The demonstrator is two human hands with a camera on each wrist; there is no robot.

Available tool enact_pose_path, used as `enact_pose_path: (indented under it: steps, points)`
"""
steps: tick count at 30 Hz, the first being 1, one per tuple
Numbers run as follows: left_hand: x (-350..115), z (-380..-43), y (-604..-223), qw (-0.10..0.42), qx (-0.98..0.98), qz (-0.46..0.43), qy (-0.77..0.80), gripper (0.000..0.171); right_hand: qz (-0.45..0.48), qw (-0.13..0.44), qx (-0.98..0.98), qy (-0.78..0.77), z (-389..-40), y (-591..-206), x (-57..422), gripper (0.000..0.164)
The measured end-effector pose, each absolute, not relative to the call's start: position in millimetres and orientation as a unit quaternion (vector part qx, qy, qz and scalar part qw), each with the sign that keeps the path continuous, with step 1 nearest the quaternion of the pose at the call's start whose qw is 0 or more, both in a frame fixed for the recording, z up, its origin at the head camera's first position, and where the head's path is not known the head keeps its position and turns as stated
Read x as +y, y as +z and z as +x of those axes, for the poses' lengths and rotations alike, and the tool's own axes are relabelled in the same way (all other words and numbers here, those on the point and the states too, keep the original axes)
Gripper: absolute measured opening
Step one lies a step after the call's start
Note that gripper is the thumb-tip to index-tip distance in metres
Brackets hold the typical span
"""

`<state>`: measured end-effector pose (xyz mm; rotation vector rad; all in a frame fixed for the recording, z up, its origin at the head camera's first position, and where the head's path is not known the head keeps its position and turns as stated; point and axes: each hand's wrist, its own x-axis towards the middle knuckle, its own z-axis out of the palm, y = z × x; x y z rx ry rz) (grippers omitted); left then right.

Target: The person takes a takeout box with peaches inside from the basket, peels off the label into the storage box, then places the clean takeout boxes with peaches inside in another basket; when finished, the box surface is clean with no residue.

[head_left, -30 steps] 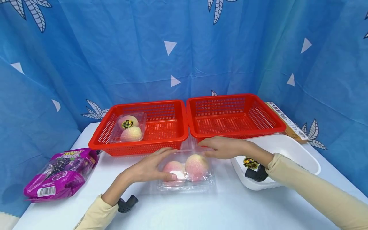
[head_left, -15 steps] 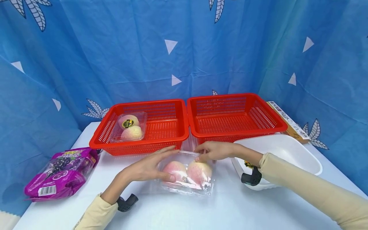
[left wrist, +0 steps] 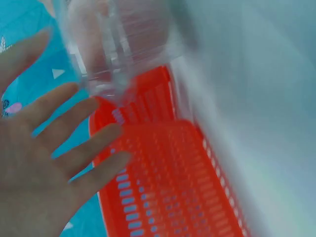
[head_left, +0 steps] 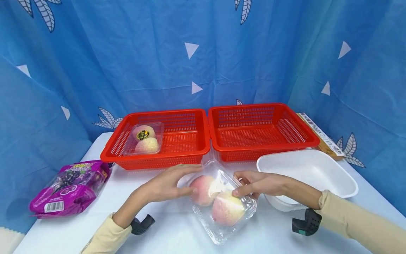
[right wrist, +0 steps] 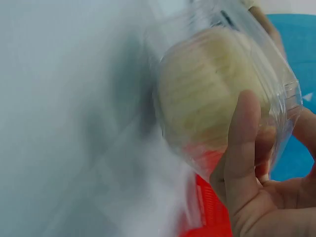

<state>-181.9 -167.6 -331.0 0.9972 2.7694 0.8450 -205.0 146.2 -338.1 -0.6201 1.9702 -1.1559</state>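
A clear plastic box (head_left: 217,229) with two pink-and-yellow peaches (head_left: 228,208) inside is tilted and turned cornerwise at the middle of the table. My right hand (head_left: 266,184) grips its right edge, the thumb across the wall and the other fingers curled behind. The right wrist view shows that thumb lying over a pale peach (right wrist: 207,84). At the box's left side is my left hand (head_left: 169,184), its fingers extended. From the left wrist, those fingers appear spread, short of the box (left wrist: 118,44).
Two red baskets (head_left: 155,163) stand side by side behind the hands; the left one contains another peach box (head_left: 160,132) with a dark label. A white basin (head_left: 344,176) sits at the right, beside a pasta box (head_left: 323,135). A purple grape-pictured bag (head_left: 68,190) lies at the left.
The peach box has turned from square-on to cornerwise and tilted. My right hand has moved right and nearer, from touching the top to gripping an edge. My left hand has hardly moved.
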Motion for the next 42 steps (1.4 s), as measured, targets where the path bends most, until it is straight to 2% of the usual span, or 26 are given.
enact_pose_path:
  steps: [5,7,9,13,17,20,26,30,35,37,42]
  points:
    - [-154.9,-192.7,-329.6,-0.098,0.901,0.294,0.304,0.037,-0.234,0.351,0.772,-0.476,-189.2,-325.4,178.8,0.049]
    - [-151.6,-200.9,-329.1,-0.132,0.9,0.275,0.313,0.038,-0.231,0.331,0.778,-0.481,-186.2,-318.3,193.3,0.046]
    - [-147.7,-211.4,-329.1,-0.147,0.901,0.263,0.313,0.042,-0.24,0.297,0.786,-0.487,-185.6,-311.2,208.0,0.036]
    - [-133.5,-237.0,-333.6,-0.151,0.917,0.243,0.277,0.051,-0.299,0.227,0.768,-0.518,-198.0,-292.5,236.6,0.014]
    - [-113.7,-259.0,-337.3,-0.14,0.935,0.234,0.228,0.062,-0.327,0.195,0.745,-0.548,-228.2,-267.4,259.2,0.013]
    - [-100.3,-268.0,-337.0,-0.121,0.948,0.227,0.188,0.067,-0.289,0.181,0.767,-0.543,-256.8,-249.6,272.7,0.013]
    - [-89.1,-272.2,-336.4,-0.093,0.965,0.207,0.131,0.066,-0.201,0.173,0.833,-0.485,-317.6,-231.3,292.0,0.01]
    - [-89.4,-272.2,-338.9,-0.092,0.966,0.205,0.13,0.065,-0.137,0.181,0.867,-0.444,-350.3,-233.9,299.0,0.019]
    - [-90.6,-272.8,-341.4,-0.094,0.965,0.209,0.132,0.064,-0.092,0.241,0.868,-0.425,-380.3,-250.6,304.4,0.025]
    - [-90.6,-273.1,-341.9,-0.096,0.964,0.211,0.131,0.063,-0.08,0.265,0.866,-0.416,-388.2,-258.2,305.6,0.03]
    - [-90.1,-273.2,-341.7,-0.1,0.964,0.211,0.13,0.063,-0.076,0.316,0.865,-0.382,-394.7,-267.1,302.9,0.027]
